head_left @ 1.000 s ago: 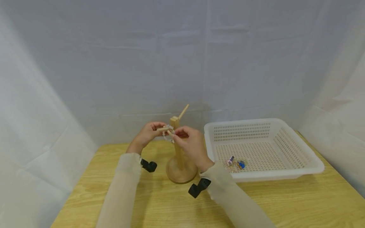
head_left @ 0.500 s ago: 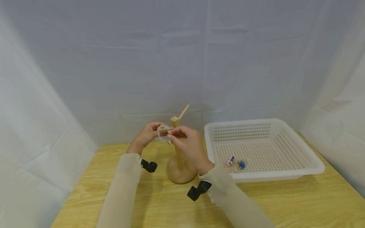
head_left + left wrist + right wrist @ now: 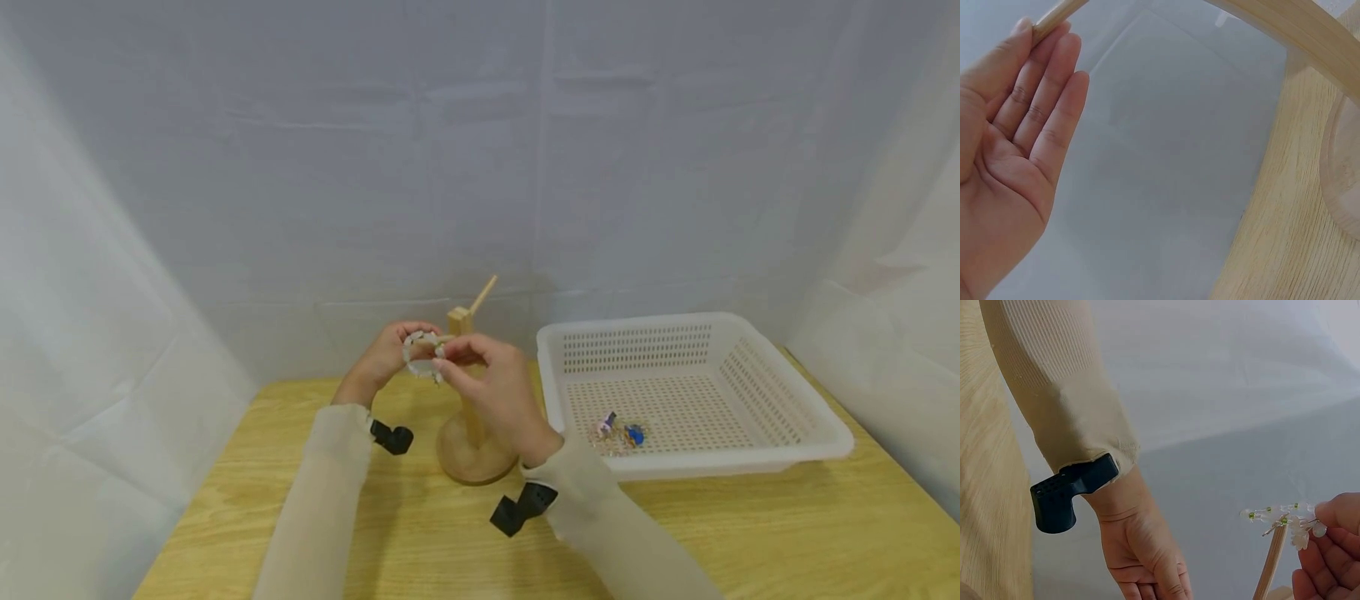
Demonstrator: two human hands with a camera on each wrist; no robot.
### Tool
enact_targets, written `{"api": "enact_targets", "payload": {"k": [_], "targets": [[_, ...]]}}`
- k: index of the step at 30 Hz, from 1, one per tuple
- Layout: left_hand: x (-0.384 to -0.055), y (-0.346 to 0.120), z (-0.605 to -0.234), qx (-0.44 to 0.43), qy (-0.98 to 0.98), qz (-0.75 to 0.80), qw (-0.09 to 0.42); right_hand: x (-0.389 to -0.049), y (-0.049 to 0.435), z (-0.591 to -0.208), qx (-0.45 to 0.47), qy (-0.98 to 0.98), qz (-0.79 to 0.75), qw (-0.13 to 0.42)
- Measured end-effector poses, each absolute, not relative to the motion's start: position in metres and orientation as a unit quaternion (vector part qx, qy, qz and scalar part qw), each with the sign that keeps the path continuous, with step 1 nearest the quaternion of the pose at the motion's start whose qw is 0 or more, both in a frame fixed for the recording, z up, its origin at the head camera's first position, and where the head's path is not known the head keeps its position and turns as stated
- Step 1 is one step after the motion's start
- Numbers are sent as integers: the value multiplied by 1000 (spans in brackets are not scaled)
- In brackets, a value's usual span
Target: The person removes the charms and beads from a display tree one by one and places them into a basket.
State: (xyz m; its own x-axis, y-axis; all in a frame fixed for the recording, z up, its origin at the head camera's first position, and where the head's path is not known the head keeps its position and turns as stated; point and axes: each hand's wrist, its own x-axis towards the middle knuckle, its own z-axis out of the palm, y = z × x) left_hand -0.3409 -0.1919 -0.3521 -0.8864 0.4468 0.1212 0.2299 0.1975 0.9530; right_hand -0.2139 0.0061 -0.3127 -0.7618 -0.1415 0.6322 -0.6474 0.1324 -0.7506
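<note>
My left hand [image 3: 382,357] pinches the end of a wooden peg [image 3: 1060,17] between thumb and forefinger; its other fingers lie nearly straight in the left wrist view. The peg belongs to a wooden stand [image 3: 474,417] with a round base. A bracelet [image 3: 407,353] of clear and white beads is pinched by my right hand [image 3: 498,387], just in front of the left fingertips. Green beads and a white flower-like charm show on the bracelet [image 3: 1299,536] in the right wrist view. Whether the peg passes through its loop I cannot tell.
On the right stands a white perforated plastic basket [image 3: 675,460]. Small jewellery pieces [image 3: 618,432], pink, blue and gold, lie in its near left corner. A second peg [image 3: 483,293] slants up from the stand's top. Pale sheeting [image 3: 480,167] hangs behind the wooden table [image 3: 420,550].
The bracelet has moved left along the peg toward my left hand, carried by my right fingers, and its loop now faces the head camera more. My left hand stays nearly still.
</note>
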Motion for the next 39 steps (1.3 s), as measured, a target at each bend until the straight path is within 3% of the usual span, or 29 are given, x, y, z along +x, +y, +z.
{"api": "enact_targets", "payload": {"k": [29, 39], "targets": [[-339, -193, -357, 246, 763, 594, 63, -202, 31, -326, 260, -718, 613, 206], [-337, -190, -357, 239, 752, 610, 68, -201, 43, -331, 250, -718, 608, 228]]}}
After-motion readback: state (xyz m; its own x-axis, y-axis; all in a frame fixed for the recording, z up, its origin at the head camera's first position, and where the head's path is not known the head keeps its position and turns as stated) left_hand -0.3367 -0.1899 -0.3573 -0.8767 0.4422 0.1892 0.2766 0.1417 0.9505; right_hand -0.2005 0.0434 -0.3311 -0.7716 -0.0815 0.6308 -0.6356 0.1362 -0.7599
